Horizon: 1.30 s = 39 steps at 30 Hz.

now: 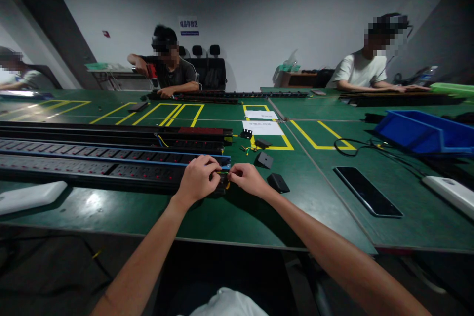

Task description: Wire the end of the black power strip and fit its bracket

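Note:
Long black power strips (137, 174) with rows of sockets and small red marks lie side by side, reaching leftward out of view. My left hand (200, 176) is closed over the right end of the nearest strip, fingers curled on its edge. At that open end, my right hand (250, 177) pinches with thumb and forefinger, beside a bit of yellow wire (228, 185). What sits between those fingertips is too small to make out. Two black end caps, one farther (264, 159) and one nearer (278, 182), lie to the right of the strips.
A phone (368, 191), a white power bank (450, 192) with a black cable and a blue bin (425, 131) are on the right. Paper labels (262, 128) lie ahead. A white object (33, 197) rests at left. Co-workers sit across the green table (296, 217).

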Motion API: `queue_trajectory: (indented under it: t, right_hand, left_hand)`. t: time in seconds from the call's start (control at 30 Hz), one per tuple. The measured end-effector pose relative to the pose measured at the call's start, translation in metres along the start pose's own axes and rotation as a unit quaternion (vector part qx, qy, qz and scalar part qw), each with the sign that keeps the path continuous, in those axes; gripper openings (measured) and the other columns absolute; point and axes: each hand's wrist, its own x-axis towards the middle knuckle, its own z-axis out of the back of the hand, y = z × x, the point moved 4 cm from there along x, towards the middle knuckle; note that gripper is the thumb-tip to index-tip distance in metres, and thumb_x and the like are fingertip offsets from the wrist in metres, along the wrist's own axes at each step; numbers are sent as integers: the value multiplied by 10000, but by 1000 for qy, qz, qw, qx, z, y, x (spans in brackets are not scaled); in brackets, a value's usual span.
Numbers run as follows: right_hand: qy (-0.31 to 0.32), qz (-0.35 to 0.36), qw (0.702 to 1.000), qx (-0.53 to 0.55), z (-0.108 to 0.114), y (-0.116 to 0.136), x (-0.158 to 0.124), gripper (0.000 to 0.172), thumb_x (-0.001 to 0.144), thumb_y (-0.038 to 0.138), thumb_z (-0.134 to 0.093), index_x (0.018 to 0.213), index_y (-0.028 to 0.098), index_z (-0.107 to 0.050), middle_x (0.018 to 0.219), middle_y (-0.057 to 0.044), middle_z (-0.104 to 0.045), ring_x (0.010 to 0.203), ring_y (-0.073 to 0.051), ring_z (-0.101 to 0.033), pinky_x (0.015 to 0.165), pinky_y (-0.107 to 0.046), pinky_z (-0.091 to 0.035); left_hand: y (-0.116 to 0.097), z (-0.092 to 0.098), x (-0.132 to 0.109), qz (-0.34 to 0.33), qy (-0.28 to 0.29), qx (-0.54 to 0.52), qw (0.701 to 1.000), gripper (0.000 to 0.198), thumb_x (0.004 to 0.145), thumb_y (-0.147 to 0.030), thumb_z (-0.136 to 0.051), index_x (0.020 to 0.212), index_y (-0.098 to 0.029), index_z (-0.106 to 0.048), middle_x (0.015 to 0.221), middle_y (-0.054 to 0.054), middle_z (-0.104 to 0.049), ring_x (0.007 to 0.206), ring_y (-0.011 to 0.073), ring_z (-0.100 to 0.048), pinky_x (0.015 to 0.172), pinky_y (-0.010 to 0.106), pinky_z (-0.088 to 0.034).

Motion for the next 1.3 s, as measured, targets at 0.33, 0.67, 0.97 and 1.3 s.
queue_trajectory:
  t: [0.33, 0.67, 0.97, 1.3]
  right_hand:
    - [-61, 102, 991, -53, 16, 32, -11, 130, 864, 264, -580, 779, 189, -642, 724, -17, -626, 651, -134, -530, 623, -242, -386]
    - [-411, -145, 824, 362, 97, -22, -2, 184, 758, 359, -620, 716, 222, -505, 447, 115, -291, 365, -68, -213, 354, -222, -150]
    - [-384, -187, 790, 439, 81, -29, 2, 123, 722, 275, -620, 714, 212, -514, 435, 129, -251, 355, -57, -184, 340, -208, -119]
    - [-370, -168, 811, 420, 79, -20, 2, 124, 703, 267, -630, 686, 207, -523, 442, 119, -288, 359, -52, -202, 351, -208, -120]
  left_hand:
    - [-7, 2, 3, -41, 19, -36, 998, 277, 903, -247, -562, 1159, -217, -662, 1062, 70, -681, 993, 231, -614, 879, 388, -487]
    - [3, 5, 2, 5, -62, -53, 997, 408, 916, -237, -536, 1322, -199, -540, 1045, 75, -665, 987, 227, -612, 902, 394, -478]
    - [-46, -9, 39, -115, 94, 68, 987, 137, 878, -202, -591, 909, -214, -724, 974, 98, -649, 953, 266, -553, 793, 392, -404]
    - [-43, -41, 62, -118, 134, 119, 977, 159, 824, -177, -670, 666, -174, -680, 847, 134, -635, 906, 291, -554, 762, 395, -396]
